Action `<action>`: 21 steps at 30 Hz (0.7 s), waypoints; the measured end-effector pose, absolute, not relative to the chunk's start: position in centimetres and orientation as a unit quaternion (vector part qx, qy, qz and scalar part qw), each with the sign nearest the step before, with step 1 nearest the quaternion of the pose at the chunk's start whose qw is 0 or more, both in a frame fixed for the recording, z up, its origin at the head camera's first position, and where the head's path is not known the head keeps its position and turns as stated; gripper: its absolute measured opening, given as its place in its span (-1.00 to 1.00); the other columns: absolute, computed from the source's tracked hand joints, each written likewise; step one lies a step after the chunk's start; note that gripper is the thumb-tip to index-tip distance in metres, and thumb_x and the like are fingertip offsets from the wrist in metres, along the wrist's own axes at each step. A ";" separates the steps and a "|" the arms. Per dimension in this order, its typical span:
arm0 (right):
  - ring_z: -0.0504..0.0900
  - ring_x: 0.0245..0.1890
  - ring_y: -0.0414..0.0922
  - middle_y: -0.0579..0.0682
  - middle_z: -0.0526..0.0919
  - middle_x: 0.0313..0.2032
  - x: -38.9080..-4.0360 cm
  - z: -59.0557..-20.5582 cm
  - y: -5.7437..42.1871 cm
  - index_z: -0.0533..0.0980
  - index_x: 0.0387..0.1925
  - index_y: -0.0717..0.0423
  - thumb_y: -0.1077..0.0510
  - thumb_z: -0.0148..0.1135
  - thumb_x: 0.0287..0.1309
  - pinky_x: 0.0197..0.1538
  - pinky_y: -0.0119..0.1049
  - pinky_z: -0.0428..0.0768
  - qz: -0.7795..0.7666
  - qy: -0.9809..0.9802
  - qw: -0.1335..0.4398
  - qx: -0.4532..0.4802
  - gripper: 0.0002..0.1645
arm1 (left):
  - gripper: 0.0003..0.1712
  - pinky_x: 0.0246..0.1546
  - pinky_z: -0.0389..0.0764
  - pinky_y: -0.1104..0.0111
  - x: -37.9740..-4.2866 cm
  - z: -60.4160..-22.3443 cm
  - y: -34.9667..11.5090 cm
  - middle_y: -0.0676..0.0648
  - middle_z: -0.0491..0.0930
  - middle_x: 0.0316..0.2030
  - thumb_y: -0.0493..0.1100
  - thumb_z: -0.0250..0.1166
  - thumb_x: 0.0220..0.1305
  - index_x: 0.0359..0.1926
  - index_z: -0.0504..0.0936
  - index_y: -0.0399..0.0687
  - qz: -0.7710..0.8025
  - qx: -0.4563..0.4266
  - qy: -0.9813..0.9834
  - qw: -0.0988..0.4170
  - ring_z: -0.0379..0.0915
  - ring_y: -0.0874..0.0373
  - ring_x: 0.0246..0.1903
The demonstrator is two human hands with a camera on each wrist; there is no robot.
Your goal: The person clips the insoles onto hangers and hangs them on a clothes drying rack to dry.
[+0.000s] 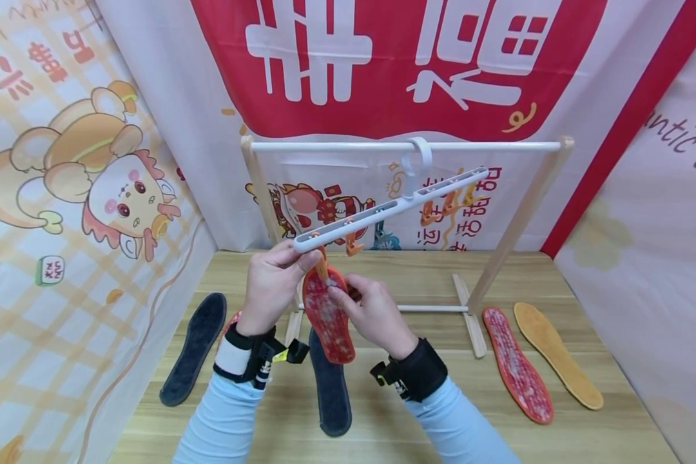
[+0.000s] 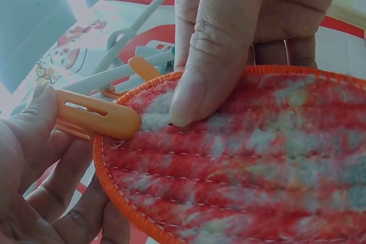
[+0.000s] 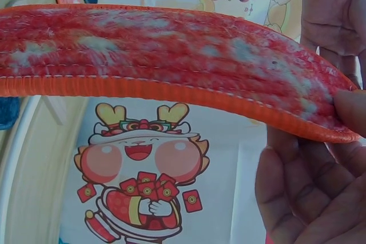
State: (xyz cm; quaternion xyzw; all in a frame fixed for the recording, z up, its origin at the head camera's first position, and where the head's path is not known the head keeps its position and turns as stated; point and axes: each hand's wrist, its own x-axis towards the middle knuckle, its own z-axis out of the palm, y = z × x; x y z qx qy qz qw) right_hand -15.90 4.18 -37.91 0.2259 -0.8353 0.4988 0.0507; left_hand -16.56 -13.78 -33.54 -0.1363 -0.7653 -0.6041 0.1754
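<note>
A red mottled insole point(image 1: 332, 325) with an orange stitched edge hangs below the low left end of a white clip hanger point(image 1: 359, 222). My right hand point(image 1: 378, 314) pinches the insole near its upper end, thumb on the fuzzy face. At the hanger's end my left hand point(image 1: 271, 287) pinches an orange clip point(image 2: 97, 114) between thumb and fingers. The clip's tip lies over the insole's edge in the left wrist view. The right wrist view shows the insole point(image 3: 171, 50) stretching sideways from the right hand's fingers point(image 3: 291, 181).
The hanger's hook point(image 1: 422, 154) loops over the white bar point(image 1: 336, 147) of a wooden-legged rack point(image 1: 499, 238). Dark insoles point(image 1: 194, 348) lie on the left and centre of the wooden table point(image 1: 394, 412). A red insole point(image 1: 516, 367) and a tan insole point(image 1: 557, 354) lie right.
</note>
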 end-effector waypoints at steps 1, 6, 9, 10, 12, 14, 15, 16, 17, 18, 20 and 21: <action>0.67 -0.40 -0.22 -0.03 0.75 -0.26 -15.9 -37.9 4.2 0.62 -0.04 0.13 -0.08 0.13 0.27 -0.29 -0.54 0.62 0.499 -0.836 0.050 0.225 -0.57 | -0.48 0.01 0.59 0.40 -16.6 -33.6 -13.8 -0.01 0.72 -0.03 0.12 0.37 0.08 -0.03 0.75 -0.11 -0.602 -0.134 -0.767 0.176 0.60 0.36 -0.01; 0.68 -0.36 -0.20 -0.03 0.75 -0.23 -16.2 -38.2 4.1 0.60 0.02 0.13 -0.06 0.14 0.27 -0.25 -0.53 0.63 0.498 -0.838 0.037 0.220 -0.56 | -0.47 -0.07 0.62 0.43 -16.7 -33.9 -13.7 -0.05 0.71 -0.05 0.16 0.36 0.08 -0.04 0.76 -0.09 -0.604 -0.119 -0.771 0.165 0.58 0.30 -0.07; 0.69 -0.33 -0.17 -0.01 0.75 -0.21 -16.5 -38.4 3.8 0.59 0.05 0.14 -0.04 0.15 0.27 -0.24 -0.53 0.63 0.495 -0.841 0.032 0.218 -0.56 | -0.46 -0.11 0.64 0.43 -16.7 -34.0 -13.8 -0.05 0.68 -0.05 0.17 0.35 0.08 -0.02 0.75 -0.06 -0.604 -0.108 -0.773 0.159 0.58 0.26 -0.11; 0.69 -0.33 -0.17 -0.01 0.74 -0.20 -16.5 -38.4 3.7 0.59 0.05 0.14 -0.04 0.15 0.27 -0.24 -0.53 0.62 0.493 -0.842 0.030 0.217 -0.56 | -0.45 -0.10 0.64 0.42 -16.7 -34.1 -13.8 -0.05 0.67 -0.05 0.18 0.35 0.08 0.00 0.75 -0.05 -0.604 -0.106 -0.774 0.158 0.59 0.25 -0.12; 0.69 -0.33 -0.17 0.00 0.75 -0.21 -16.7 -38.4 3.6 0.60 0.04 0.15 -0.02 0.15 0.27 -0.26 -0.54 0.62 0.487 -0.845 0.031 0.216 -0.57 | -0.44 -0.11 0.65 0.41 -16.8 -34.2 -13.9 -0.04 0.67 -0.05 0.18 0.34 0.09 0.02 0.73 -0.04 -0.603 -0.105 -0.775 0.157 0.61 0.24 -0.16; 0.69 -0.34 -0.18 0.00 0.74 -0.22 -16.9 -38.5 3.4 0.60 0.04 0.14 -0.02 0.15 0.28 -0.29 -0.54 0.61 0.483 -0.848 0.033 0.216 -0.58 | -0.44 -0.12 0.65 0.41 -16.9 -34.3 -13.9 -0.03 0.67 -0.05 0.18 0.34 0.09 0.04 0.72 -0.03 -0.602 -0.106 -0.775 0.158 0.63 0.26 -0.18; 0.68 -0.36 -0.20 -0.01 0.74 -0.23 -17.1 -38.5 3.3 0.60 0.02 0.14 -0.02 0.14 0.29 -0.31 -0.54 0.61 0.482 -0.849 0.033 0.216 -0.59 | -0.44 -0.13 0.65 0.40 -17.0 -34.3 -13.9 -0.04 0.67 -0.06 0.18 0.34 0.10 0.04 0.72 -0.03 -0.602 -0.108 -0.775 0.159 0.63 0.26 -0.19; 0.67 -0.37 -0.20 -0.02 0.74 -0.25 -17.2 -38.5 3.3 0.60 0.00 0.13 -0.02 0.13 0.29 -0.33 -0.53 0.60 0.481 -0.849 0.034 0.215 -0.60 | -0.44 -0.15 0.65 0.40 -17.1 -34.4 -13.9 -0.04 0.68 -0.07 0.18 0.33 0.11 0.04 0.71 -0.05 -0.602 -0.110 -0.774 0.160 0.64 0.27 -0.20; 0.66 -0.38 -0.21 -0.02 0.74 -0.26 -17.3 -38.5 3.2 0.61 -0.01 0.13 -0.02 0.13 0.30 -0.34 -0.52 0.60 0.480 -0.850 0.036 0.215 -0.61 | -0.44 -0.16 0.65 0.40 -17.1 -34.4 -13.9 -0.04 0.68 -0.08 0.18 0.33 0.11 0.05 0.71 -0.05 -0.601 -0.111 -0.775 0.162 0.64 0.28 -0.22; 0.65 -0.38 -0.21 -0.03 0.73 -0.27 -17.4 -38.5 3.1 0.61 -0.02 0.12 -0.03 0.13 0.30 -0.34 -0.51 0.59 0.481 -0.849 0.035 0.214 -0.61 | -0.44 -0.18 0.65 0.40 -17.2 -34.4 -13.9 -0.04 0.69 -0.09 0.18 0.32 0.12 0.04 0.71 -0.05 -0.600 -0.112 -0.775 0.164 0.64 0.29 -0.23; 0.64 -0.37 -0.20 -0.04 0.73 -0.26 -17.7 -38.6 3.0 0.61 -0.01 0.11 -0.04 0.12 0.30 -0.32 -0.50 0.60 0.482 -0.850 0.031 0.212 -0.61 | -0.45 -0.19 0.65 0.40 -17.3 -34.5 -13.9 -0.04 0.70 -0.11 0.18 0.31 0.12 0.03 0.71 -0.05 -0.600 -0.110 -0.775 0.164 0.64 0.28 -0.24; 0.65 -0.36 -0.19 -0.03 0.73 -0.25 -17.9 -38.6 3.0 0.60 0.00 0.12 -0.03 0.12 0.31 -0.30 -0.48 0.61 0.481 -0.850 0.027 0.210 -0.61 | -0.44 -0.19 0.65 0.40 -17.3 -34.5 -13.9 -0.05 0.70 -0.11 0.19 0.31 0.13 0.04 0.71 -0.05 -0.600 -0.108 -0.775 0.163 0.64 0.28 -0.24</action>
